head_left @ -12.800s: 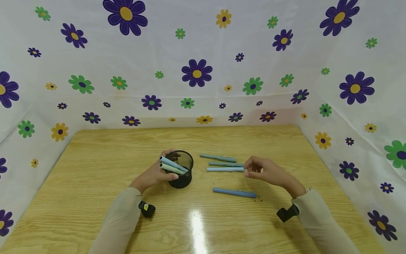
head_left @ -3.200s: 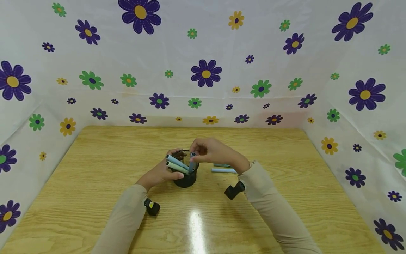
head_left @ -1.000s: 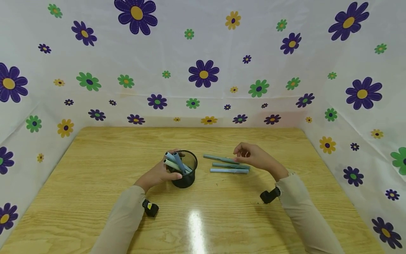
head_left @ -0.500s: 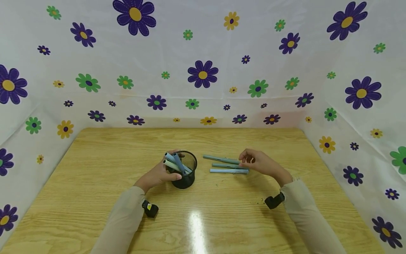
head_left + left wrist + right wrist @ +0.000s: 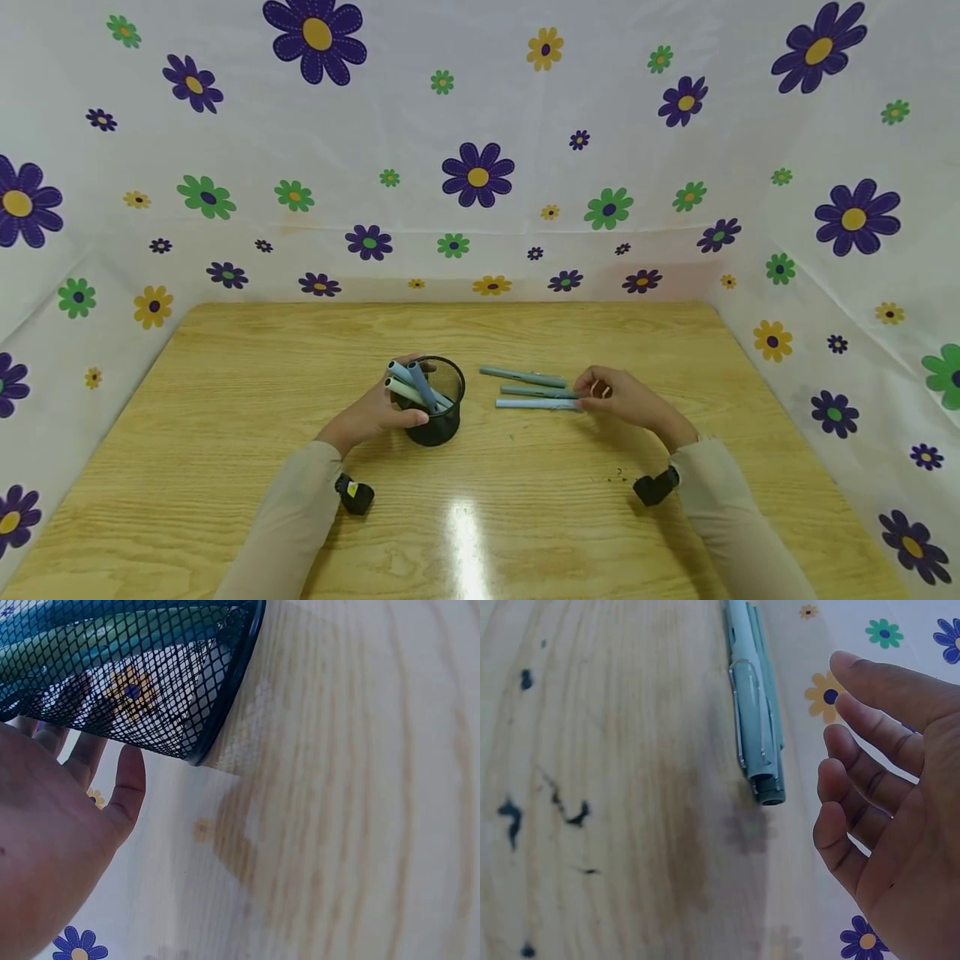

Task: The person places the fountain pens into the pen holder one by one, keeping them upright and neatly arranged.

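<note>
My left hand (image 5: 371, 415) holds the black mesh pen holder (image 5: 433, 431), fingers behind it and thumb across its front. Inside lean a dark blue pen (image 5: 422, 386), a light blue pen (image 5: 397, 367) and a pale green pen (image 5: 402, 390). Three pens lie on the table to the right: a grey-green pen (image 5: 522, 377), a teal pen (image 5: 536, 391) and a light blue pen (image 5: 528, 404). At their right ends hovers my right hand (image 5: 630, 402). The right wrist view shows its fingers loosely bent, apart from the clipped pen (image 5: 750, 712).
The wooden table (image 5: 247, 400) carries small dark specks (image 5: 618, 477) near the right wrist. A white cloth (image 5: 337, 150) printed with flowers walls the back and sides. Each wrist wears a black camera, one on the left (image 5: 356, 496) and one on the right (image 5: 655, 487).
The dark blue pen, loose on the table at first, was set in the holder by the right hand. That hand then went back right, sliding from the farthest pen toward the nearer ones.
</note>
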Demonstrator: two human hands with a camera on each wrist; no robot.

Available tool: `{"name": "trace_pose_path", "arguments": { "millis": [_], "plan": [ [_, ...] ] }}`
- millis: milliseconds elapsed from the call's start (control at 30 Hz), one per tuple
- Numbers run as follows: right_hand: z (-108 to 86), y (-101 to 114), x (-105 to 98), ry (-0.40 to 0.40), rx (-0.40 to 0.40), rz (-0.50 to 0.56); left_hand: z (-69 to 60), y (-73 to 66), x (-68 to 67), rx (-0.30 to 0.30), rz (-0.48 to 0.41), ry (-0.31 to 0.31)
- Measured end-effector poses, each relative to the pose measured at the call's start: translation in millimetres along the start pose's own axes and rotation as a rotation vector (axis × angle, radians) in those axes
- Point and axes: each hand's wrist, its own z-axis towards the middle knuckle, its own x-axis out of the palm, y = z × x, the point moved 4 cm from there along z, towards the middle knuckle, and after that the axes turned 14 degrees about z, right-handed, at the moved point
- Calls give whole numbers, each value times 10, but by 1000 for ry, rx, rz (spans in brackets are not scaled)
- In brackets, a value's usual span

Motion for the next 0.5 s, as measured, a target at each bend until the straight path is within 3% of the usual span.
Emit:
{"name": "trace_pose_path", "arguments": {
  "millis": [500],
  "plan": [
    [-68, -182, 34, -12, 32, -5, -7, 12, -15, -5, 8, 6]
  ]
}}
